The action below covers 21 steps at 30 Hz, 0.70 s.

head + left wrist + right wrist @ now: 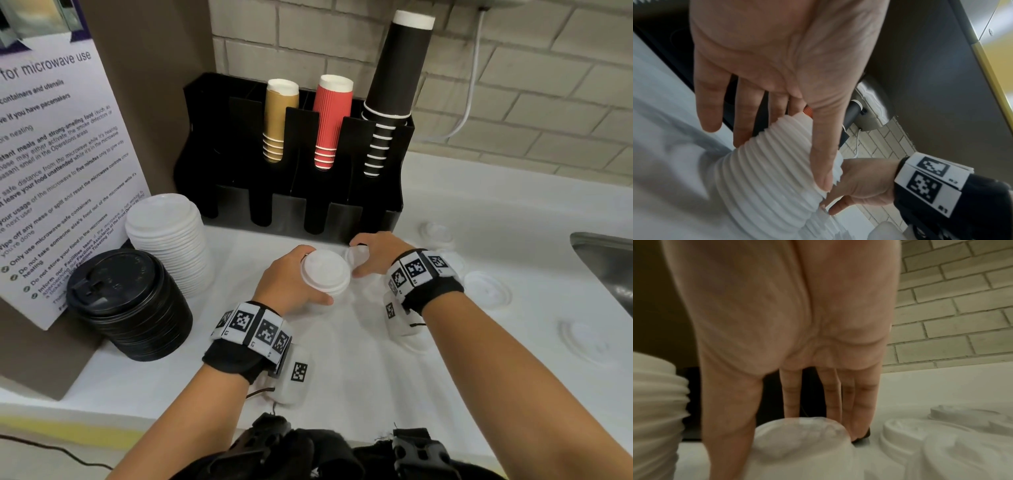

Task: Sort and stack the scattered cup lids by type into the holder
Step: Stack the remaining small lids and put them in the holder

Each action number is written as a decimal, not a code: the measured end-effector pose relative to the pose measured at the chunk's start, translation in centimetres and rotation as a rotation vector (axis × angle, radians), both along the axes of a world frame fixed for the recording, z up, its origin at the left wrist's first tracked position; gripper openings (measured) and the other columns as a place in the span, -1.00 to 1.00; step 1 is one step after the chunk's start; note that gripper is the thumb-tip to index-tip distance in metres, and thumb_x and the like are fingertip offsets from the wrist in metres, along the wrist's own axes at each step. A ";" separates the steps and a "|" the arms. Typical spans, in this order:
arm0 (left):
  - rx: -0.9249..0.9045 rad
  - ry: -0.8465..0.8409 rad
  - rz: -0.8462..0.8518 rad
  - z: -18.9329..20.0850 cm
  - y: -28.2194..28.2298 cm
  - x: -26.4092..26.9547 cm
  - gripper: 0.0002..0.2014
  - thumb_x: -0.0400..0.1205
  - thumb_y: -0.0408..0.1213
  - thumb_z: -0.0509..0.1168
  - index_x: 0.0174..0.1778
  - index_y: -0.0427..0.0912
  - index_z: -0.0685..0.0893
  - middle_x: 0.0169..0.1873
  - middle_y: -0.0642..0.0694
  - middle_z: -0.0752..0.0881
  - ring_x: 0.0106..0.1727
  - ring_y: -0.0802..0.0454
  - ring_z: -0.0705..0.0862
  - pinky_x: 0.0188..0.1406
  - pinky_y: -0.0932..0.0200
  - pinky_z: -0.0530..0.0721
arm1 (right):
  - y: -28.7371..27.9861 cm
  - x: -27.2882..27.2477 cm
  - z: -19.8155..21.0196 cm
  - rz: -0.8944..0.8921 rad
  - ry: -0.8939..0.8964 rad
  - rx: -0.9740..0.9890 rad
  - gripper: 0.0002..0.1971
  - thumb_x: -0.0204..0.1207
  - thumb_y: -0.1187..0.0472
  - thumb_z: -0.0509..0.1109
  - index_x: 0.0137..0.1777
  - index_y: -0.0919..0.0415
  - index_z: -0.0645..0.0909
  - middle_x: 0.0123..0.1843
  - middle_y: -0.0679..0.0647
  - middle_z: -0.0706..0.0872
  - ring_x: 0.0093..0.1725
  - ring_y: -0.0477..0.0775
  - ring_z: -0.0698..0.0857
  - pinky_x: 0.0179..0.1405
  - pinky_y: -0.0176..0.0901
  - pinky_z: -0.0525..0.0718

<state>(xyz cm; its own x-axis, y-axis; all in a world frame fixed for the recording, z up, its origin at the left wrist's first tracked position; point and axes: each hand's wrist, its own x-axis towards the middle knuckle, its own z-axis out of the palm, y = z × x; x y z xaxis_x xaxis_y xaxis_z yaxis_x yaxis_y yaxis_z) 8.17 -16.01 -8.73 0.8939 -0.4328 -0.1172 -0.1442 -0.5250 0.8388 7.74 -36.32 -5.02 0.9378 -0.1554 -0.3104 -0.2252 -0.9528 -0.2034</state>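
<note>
Nearby, black lid stack (132, 305), white lid stack (171, 240), holder (294, 205) behind.

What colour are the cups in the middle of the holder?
The middle cups are red with white rims, stacked in the black holder. The head view shows them best.

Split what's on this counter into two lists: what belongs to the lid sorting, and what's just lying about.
Belongs to the job:
small white lid stack in left hand
lid under right hand
loose lids
big white lid stack
black lid stack
holder

Just there:
microwave notice
sink
white cable
</note>
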 end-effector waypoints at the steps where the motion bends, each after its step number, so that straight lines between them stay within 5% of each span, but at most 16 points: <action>1: -0.003 0.001 0.000 0.0 0.0 0.0 -0.25 0.22 -0.23 0.70 0.30 0.06 0.53 0.09 0.14 0.62 0.17 0.01 0.58 0.10 0.12 0.53 | -0.1 0.0 0.0 0.002 -0.009 0.017 -0.35 0.39 0.07 0.58 0.48 0.04 0.44 0.34 0.13 0.60 0.24 0.16 0.62 0.07 -0.16 0.55; 6: 0.000 -0.009 -0.013 0.1 0.0 -0.2 -0.23 0.21 -0.25 0.70 0.34 0.04 0.54 0.19 0.09 0.64 0.23 0.00 0.58 0.24 0.04 0.57 | -1.2 -0.7 1.7 -0.057 -0.145 0.144 -0.46 0.46 0.03 0.49 0.42 0.00 0.44 0.22 0.06 0.58 0.11 0.07 0.55 0.04 -0.17 0.49; 11: -0.016 -0.008 -0.003 0.1 -0.1 -0.3 -0.23 0.20 -0.27 0.70 0.32 0.08 0.55 0.10 0.15 0.68 0.18 0.00 0.64 0.22 -0.02 0.64 | 1.3 -2.5 3.3 0.092 -0.277 0.443 -0.61 0.42 0.09 0.53 0.24 -0.11 0.62 0.04 -0.19 0.67 0.03 -0.19 0.63 -0.12 -0.53 0.52; 14: -0.027 -0.005 0.010 0.1 -0.2 -0.4 -0.20 0.19 -0.25 0.70 0.33 0.11 0.52 -0.04 0.25 0.65 0.07 0.07 0.65 0.05 0.09 0.64 | 3.0 -2.8 3.1 0.204 -0.264 0.436 -0.58 0.38 0.18 0.56 0.26 0.01 0.68 0.18 -0.14 0.70 0.11 -0.19 0.61 0.03 -0.48 0.50; 21: -0.034 0.009 0.014 -0.1 0.0 -0.4 -0.31 0.20 -0.23 0.70 0.23 0.04 0.58 0.01 0.15 0.68 0.06 0.08 0.66 0.06 0.10 0.66 | 4.1 -3.0 2.5 0.229 -0.265 0.301 -0.47 0.29 0.16 0.60 0.30 -0.05 0.63 0.22 0.01 0.59 0.21 0.01 0.53 0.11 -0.23 0.48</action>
<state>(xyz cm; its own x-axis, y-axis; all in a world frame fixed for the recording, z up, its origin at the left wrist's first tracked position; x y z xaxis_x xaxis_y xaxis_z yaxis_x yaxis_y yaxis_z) 7.77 -16.06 -8.80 0.8989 -0.4240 -0.1106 -0.1295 -0.4982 0.8573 4.70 -32.21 -2.52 0.9907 0.1249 -0.0547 0.0810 -0.8618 -0.5008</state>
